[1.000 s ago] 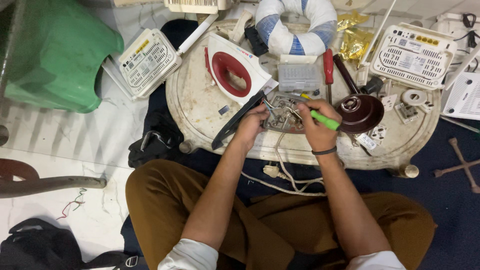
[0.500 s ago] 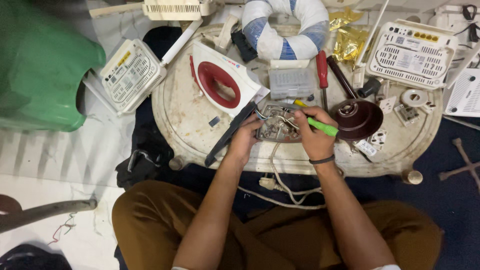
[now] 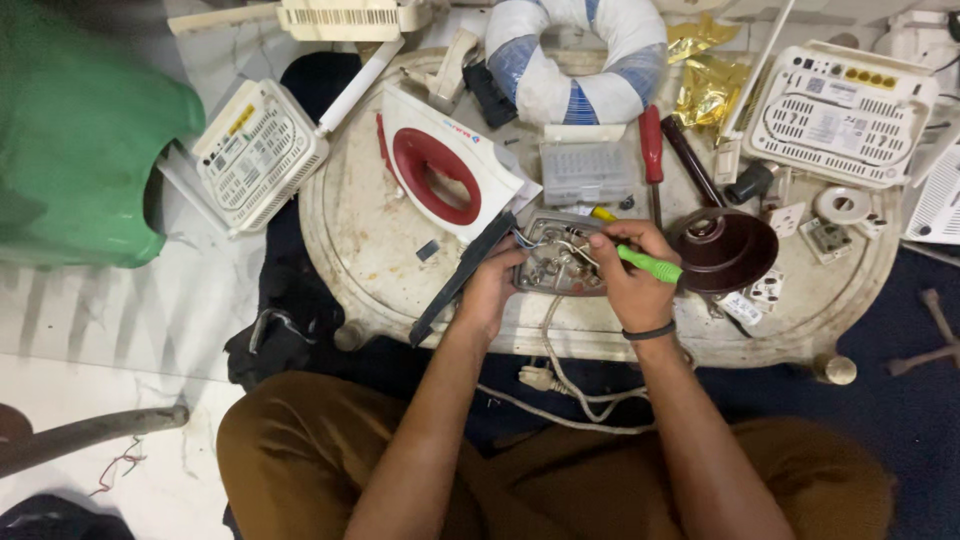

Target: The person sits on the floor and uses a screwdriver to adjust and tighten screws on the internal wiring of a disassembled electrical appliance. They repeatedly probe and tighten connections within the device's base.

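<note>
The metal iron base (image 3: 560,262) lies at the near edge of the round desk (image 3: 380,270). The left hand (image 3: 492,288) grips its left side; the right hand (image 3: 632,275) is closed around a green screwdriver (image 3: 648,264) over its wiring. Just right of the base sits a dark dome (image 3: 728,250); to its left the desk surface is bare.

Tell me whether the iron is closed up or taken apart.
Taken apart. The white and red cover lies apart; the metal base shows bare wires between the left hand and right hand.
</note>
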